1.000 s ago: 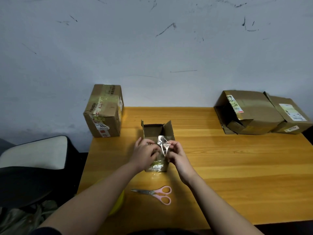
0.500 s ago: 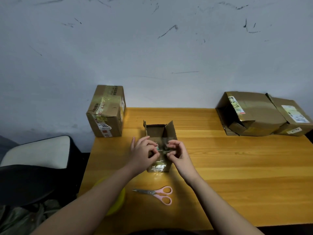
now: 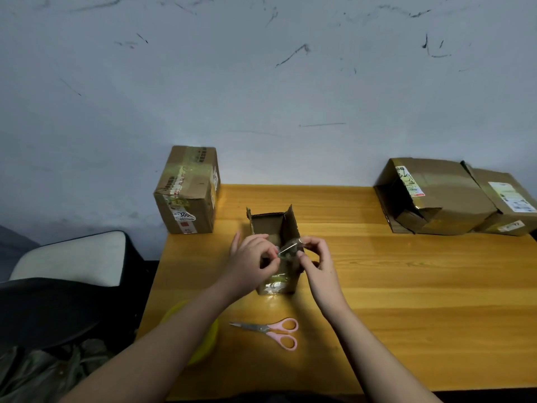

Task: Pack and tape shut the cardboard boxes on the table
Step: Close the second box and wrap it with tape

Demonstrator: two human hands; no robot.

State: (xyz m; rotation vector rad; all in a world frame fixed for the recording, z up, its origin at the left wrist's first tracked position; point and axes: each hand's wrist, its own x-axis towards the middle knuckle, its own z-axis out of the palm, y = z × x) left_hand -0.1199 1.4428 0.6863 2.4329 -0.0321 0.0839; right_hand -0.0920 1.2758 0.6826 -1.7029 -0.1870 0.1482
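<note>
Scuffed grey wall backs a wooden bench point(image 3: 406, 286), and from the head view I see a small open cardboard box point(image 3: 274, 251) standing near the middle, its flaps upright. Both my hands meet right in front of it. My left hand point(image 3: 252, 263) pinches one end of a crumpled strip of clear tape point(image 3: 289, 247) and my right hand point(image 3: 315, 257) pinches the other, so the strip's long axis runs left to right, just above the box's near wall. The open top lies straight beyond the strip, toward the bench's far edge. I judge the flaps must fold down before the tape goes on. Pink scissors point(image 3: 270, 331) lie nearer the front edge, closer to my right hand.
</note>
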